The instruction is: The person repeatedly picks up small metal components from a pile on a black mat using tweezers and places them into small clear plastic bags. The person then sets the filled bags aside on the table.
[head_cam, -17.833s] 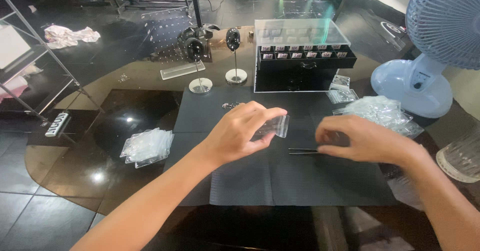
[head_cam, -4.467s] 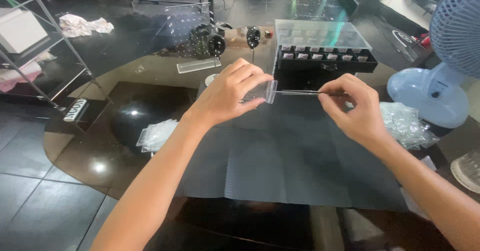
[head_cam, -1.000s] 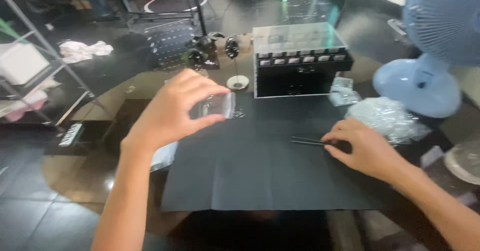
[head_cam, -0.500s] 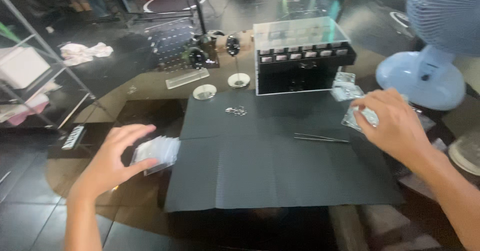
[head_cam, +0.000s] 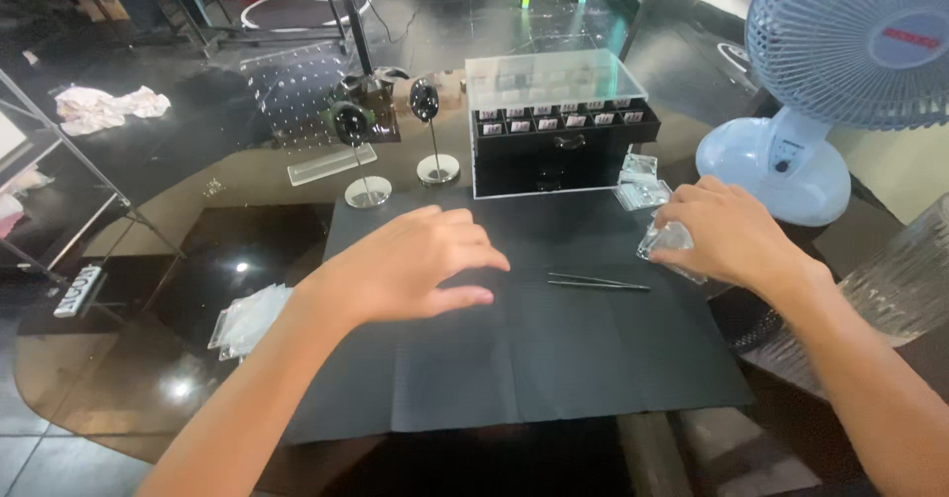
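Two bare hands hover over the black rectangular cloth mat. The left hand is spread open and empty, with the thin dark metal tweezers at its three o'clock. The right hand, at three o'clock of the tweezers, pinches a small clear plastic bag.

Both hands reach forward palm-down, the left hand spread and empty, the right hand curled.

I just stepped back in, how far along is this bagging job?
Done: a stack of clear bags lies left of the black mat. In hand: the right hand holds a fresh clear bag; the left hand hovers empty. Left: the tweezers lie untouched.
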